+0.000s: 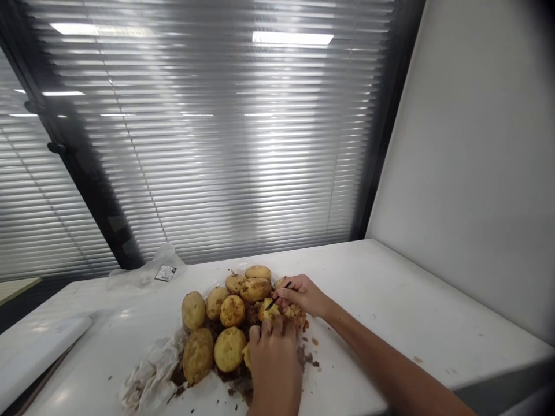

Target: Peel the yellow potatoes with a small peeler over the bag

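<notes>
Several potatoes (198, 355), some smeared with brown, lie in a pile on crumpled plastic in the lower middle of the view. My right hand (299, 294) is closed around a thin dark tool (277, 296), whose tip touches a yellow, partly peeled potato (269, 310). Just in front, my left hand (276, 346) has its fingers curled over the near side of that potato; its fingertips are partly hidden. Brown scraps and peelings (309, 358) lie under and beside both hands.
The pile rests on a white table (355, 289). A clear plastic bag with a label (165, 273) lies at the back left. At the far left edge is a white flat object (43, 355). Behind stand window blinds (243, 144), with a pale wall (472, 173) at right.
</notes>
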